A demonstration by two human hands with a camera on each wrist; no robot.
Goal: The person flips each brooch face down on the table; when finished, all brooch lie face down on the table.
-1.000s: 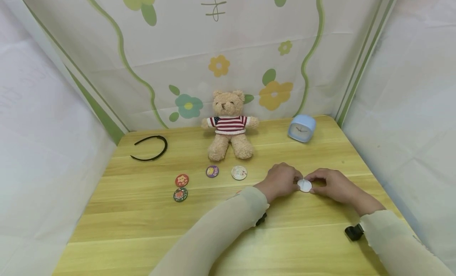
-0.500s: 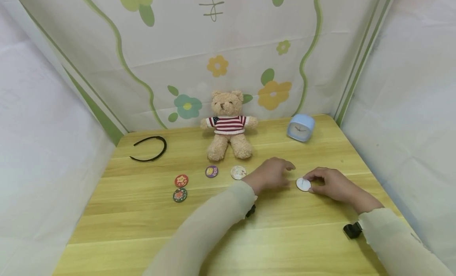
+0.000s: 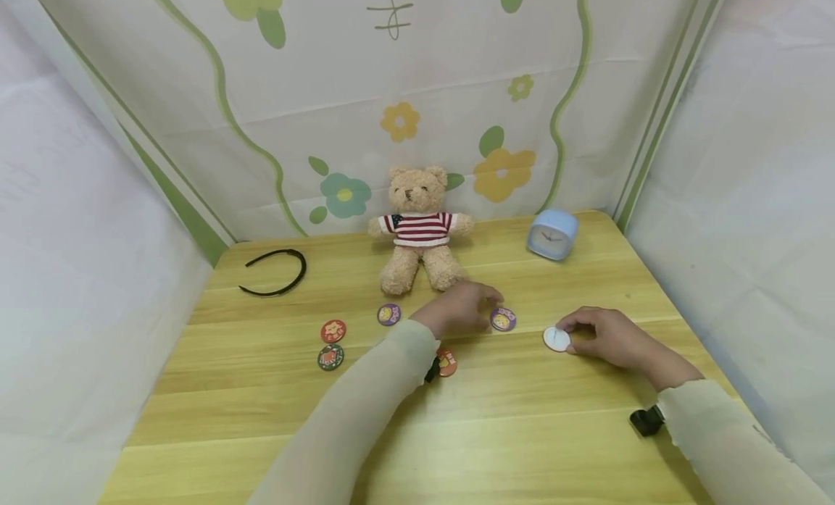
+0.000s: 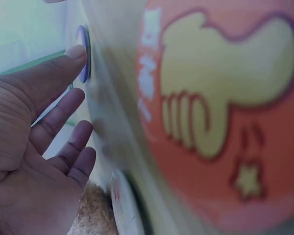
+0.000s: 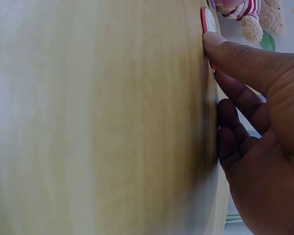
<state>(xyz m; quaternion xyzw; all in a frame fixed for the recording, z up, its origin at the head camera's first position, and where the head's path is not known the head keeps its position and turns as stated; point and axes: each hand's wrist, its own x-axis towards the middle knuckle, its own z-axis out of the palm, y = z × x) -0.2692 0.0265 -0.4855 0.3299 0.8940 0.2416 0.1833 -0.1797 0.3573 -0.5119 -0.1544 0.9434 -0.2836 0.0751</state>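
White disc (image 3: 555, 339) on wood tbl (image 3: 515, 440), edge pinched by R grip (image 3: 607, 336).

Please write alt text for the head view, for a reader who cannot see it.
A person's right hand pinches a white-faced badge on a wooden table; the left hand is at a purple badge. Behind them are a teddy bear, blue clock and black headband.
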